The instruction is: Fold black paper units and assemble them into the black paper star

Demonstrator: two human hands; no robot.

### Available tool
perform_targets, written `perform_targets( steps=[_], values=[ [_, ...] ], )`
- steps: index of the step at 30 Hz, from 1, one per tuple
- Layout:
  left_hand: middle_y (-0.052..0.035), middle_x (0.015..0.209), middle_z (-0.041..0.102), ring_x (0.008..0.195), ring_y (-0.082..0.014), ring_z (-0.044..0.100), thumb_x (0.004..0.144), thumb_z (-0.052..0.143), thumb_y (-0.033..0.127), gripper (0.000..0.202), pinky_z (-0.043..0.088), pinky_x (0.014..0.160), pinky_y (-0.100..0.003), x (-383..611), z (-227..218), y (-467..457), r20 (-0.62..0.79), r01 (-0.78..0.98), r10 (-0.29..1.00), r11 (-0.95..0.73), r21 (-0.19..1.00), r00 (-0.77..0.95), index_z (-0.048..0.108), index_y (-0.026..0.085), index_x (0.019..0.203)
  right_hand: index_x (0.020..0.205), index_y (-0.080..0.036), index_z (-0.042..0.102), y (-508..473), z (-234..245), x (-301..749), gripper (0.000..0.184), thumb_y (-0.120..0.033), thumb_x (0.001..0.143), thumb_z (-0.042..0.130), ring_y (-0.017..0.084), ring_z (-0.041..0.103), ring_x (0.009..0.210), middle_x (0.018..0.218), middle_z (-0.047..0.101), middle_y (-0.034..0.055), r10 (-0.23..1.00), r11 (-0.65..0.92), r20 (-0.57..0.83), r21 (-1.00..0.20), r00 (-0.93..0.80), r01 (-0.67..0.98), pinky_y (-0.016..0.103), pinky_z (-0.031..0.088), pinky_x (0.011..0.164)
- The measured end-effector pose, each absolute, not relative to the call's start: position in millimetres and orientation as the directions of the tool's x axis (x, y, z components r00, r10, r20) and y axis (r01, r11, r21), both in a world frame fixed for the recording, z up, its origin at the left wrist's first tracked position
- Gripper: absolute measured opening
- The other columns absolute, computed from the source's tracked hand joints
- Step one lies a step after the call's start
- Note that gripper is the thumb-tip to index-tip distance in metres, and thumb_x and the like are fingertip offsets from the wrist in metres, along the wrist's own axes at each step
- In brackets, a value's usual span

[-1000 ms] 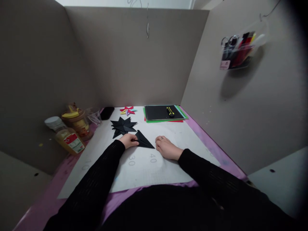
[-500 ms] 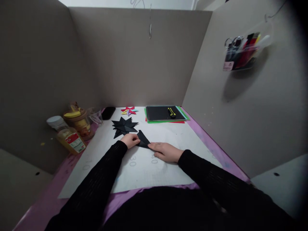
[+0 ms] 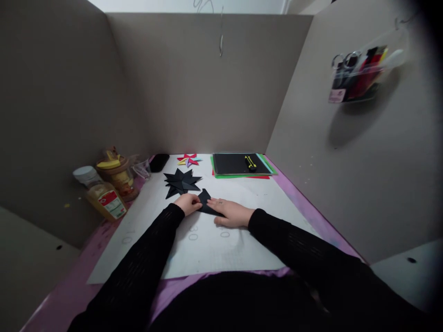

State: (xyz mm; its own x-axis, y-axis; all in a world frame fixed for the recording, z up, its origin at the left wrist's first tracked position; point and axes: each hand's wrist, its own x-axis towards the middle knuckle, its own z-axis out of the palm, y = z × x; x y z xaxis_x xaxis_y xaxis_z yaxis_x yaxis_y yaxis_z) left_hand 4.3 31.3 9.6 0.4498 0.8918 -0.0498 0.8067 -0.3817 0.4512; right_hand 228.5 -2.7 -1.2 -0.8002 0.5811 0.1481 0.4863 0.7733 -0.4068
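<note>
A folded piece of black paper (image 3: 205,197) lies on the white sheet (image 3: 221,253), between my two hands. My left hand (image 3: 188,203) pinches its left edge, fingers closed. My right hand (image 3: 231,212) lies flat across its right part with the fingers stretched out, covering some of it. Just beyond my left hand is a black folded-paper star (image 3: 181,181) with many points. Farther back sits a small multicoloured paper star (image 3: 188,159).
At the back right, a yellow-and-black utility knife (image 3: 250,163) rests on a stack of coloured paper (image 3: 231,164). Along the left stand a glue bottle (image 3: 105,198), a brown-and-yellow cup (image 3: 119,175), a clear plastic cup (image 3: 142,168) and a black phone (image 3: 159,163). A tool pouch (image 3: 358,80) hangs on the right partition.
My right hand has slid left and farther onto the folded black paper, its fingers now flat over it. My left hand keeps its pinch. The whole view has shifted slightly.
</note>
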Motion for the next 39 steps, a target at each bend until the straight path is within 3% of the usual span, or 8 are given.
perform_targets(
  steps=[7,12,39],
  values=[
    [-0.0010,0.063,0.063,0.059,-0.0137,0.053,0.073,0.054,0.035,0.023,0.034,0.055,-0.023,6.6,13.3,21.8,-0.111,0.817,0.882,-0.369,0.443,0.458,0.067,0.017,0.073,0.136,-0.016,0.036,-13.8,0.3,233.4,0.053,-0.025,0.085,0.047,0.023,0.050,0.114,0.132,0.048,0.0136,0.554,0.801,0.240,-0.415,-0.797,0.432,0.040,0.042,0.094],
    [-0.0017,0.062,0.062,0.059,-0.0146,0.053,0.072,0.056,0.041,0.026,0.032,0.053,-0.024,7.3,10.4,24.9,-0.087,0.854,0.910,-0.344,0.391,0.406,0.066,0.017,0.070,0.128,-0.015,0.049,-12.0,-6.5,230.5,0.044,-0.025,0.085,0.048,0.023,0.044,0.121,0.131,0.050,0.0117,0.475,0.863,0.290,-0.342,-0.831,0.373,0.043,0.036,0.100],
    [-0.0049,0.066,0.065,0.063,-0.0180,0.058,0.069,0.058,0.050,0.032,0.033,0.052,-0.025,10.7,2.1,35.2,-0.128,0.924,0.956,-0.211,0.319,0.262,0.066,0.019,0.068,0.129,-0.015,0.047,-11.1,-2.7,232.3,0.050,-0.034,0.083,0.052,0.022,0.042,0.122,0.128,0.053,0.0109,0.445,0.872,0.277,-0.351,-0.852,0.341,0.041,0.035,0.100]
  ],
)
